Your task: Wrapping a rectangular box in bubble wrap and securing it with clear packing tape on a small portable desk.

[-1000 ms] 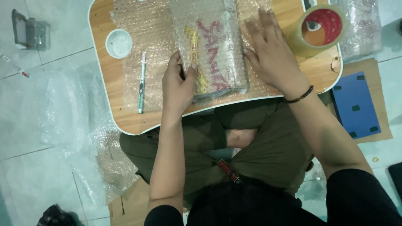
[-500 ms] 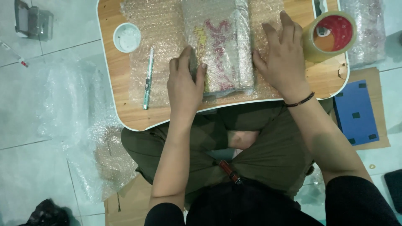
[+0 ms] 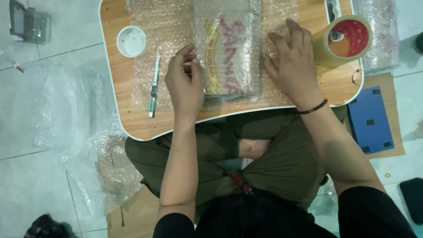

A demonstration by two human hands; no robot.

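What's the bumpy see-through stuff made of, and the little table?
The wrap looks like clear plastic bubble sheet: rows of small shiny bubbles. The table looks like wood, or a wood-look top, with pale grain lines and a white rim.
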